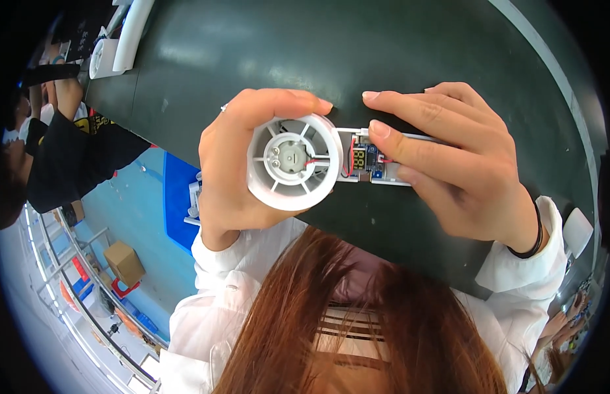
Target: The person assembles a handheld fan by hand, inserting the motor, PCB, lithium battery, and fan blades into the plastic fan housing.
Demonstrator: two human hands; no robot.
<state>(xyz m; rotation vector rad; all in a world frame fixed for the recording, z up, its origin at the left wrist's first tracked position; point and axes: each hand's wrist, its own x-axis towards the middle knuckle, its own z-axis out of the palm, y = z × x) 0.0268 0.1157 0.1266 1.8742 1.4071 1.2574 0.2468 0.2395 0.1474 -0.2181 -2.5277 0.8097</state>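
Note:
A white round fan housing [258, 176], with a small silver motor [290, 157] at its spoked centre, faces up over the dark tabletop. My left hand [227, 154] is wrapped round the housing's left side, thumb and fingers curved along its rim. From the housing a narrow white open handle [348, 134] runs to the right. A small blue circuit board [372, 161] with a digit display and red wires lies inside it. My right hand [459, 154] grips the handle's right part, its fingertips at the board's edge. Those fingers hide the far end of the handle.
Similar white fan parts [124, 46] lie at the table's [305, 46] far left edge. A blue bin [176, 203] with white pieces stands left of my left arm. Another person in black [75, 148] is at the left. A white object [577, 232] lies at the right.

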